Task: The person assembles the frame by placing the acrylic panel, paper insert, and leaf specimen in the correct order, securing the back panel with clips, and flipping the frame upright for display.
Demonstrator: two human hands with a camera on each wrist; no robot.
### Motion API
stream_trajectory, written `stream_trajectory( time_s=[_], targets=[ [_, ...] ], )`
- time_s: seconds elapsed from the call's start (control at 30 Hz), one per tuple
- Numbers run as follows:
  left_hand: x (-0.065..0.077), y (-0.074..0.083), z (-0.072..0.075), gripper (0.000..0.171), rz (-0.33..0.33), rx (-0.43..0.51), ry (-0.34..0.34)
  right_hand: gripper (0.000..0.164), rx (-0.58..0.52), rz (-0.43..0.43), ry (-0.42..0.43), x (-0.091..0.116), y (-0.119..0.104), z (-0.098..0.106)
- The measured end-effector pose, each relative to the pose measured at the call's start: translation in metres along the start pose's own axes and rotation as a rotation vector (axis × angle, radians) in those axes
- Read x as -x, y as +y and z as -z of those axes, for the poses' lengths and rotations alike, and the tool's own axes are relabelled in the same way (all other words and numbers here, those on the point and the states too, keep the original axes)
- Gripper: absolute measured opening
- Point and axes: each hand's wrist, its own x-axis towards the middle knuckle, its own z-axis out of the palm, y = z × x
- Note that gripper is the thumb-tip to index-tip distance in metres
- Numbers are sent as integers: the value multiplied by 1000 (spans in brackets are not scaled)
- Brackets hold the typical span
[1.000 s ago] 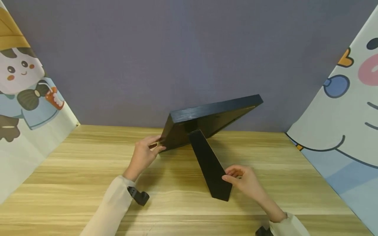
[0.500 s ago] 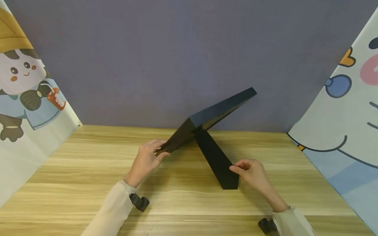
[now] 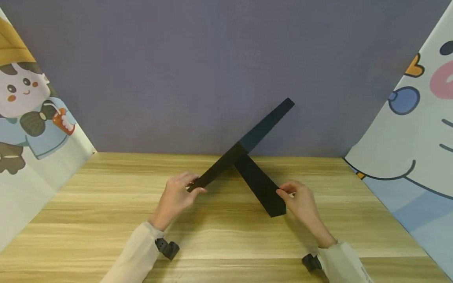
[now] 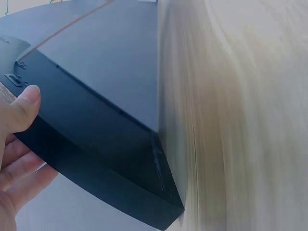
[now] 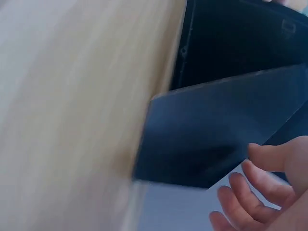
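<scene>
A black picture frame point(image 3: 221, 166) leans on the table in the head view, its upper part tilted away to the right. From its back a flat black easel leg point(image 3: 261, 186) spreads down toward the right. My left hand point(image 3: 175, 201) pinches the frame's left edge, thumb on the back side and fingers on the other, as the left wrist view shows with the frame's dark back panel point(image 4: 103, 82). With thumb and index finger, my right hand point(image 3: 301, 206) pinches the leg's outer edge near its wide foot. The frame's front faces away and is hidden.
Light wood-grain tabletop point(image 3: 219, 243) lies under both hands. A grey-purple wall panel point(image 3: 177, 78) stands close behind the frame. Cartoon-printed side panels point(image 3: 35, 118) flank the table, and a small black camera point(image 3: 168, 248) sits on each wrist.
The frame has turned and now shows nearly edge-on, its far end swung left. The leg's foot has shifted right and away from me, with my right hand following. Both hands keep their grip.
</scene>
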Motion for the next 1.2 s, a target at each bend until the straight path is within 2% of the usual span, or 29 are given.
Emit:
stream_trajectory(
  time_s=[0.13, 0.37, 0.5, 0.7, 0.9, 1.07, 1.2],
  targets=[
    [0, 5, 0, 36, -24, -5, 8, 7, -50, 58, 80, 3, -19, 2],
    [0, 15, -3, 35, -17, -39, -13, 19, -211, 214, 226, 11, -58, 4],
    [1, 20, -7, 36, -15, -71, -19, 29, -349, 284, 258, 17, -78, 4],
    [3, 30, -14, 39, -9, -85, -7, 44, -508, 324, 257, 25, -106, 3],
    [4, 44, -23, 42, 10, -63, 11, 49, -659, 354, 288, 25, -125, -1],
    [5, 54, -30, 41, 13, -34, 30, 55, -709, 350, 307, 26, -130, -2],
    [6, 60, -36, 41, -22, -18, 79, 59, -727, 325, 325, 27, -130, -3]
  ],
)
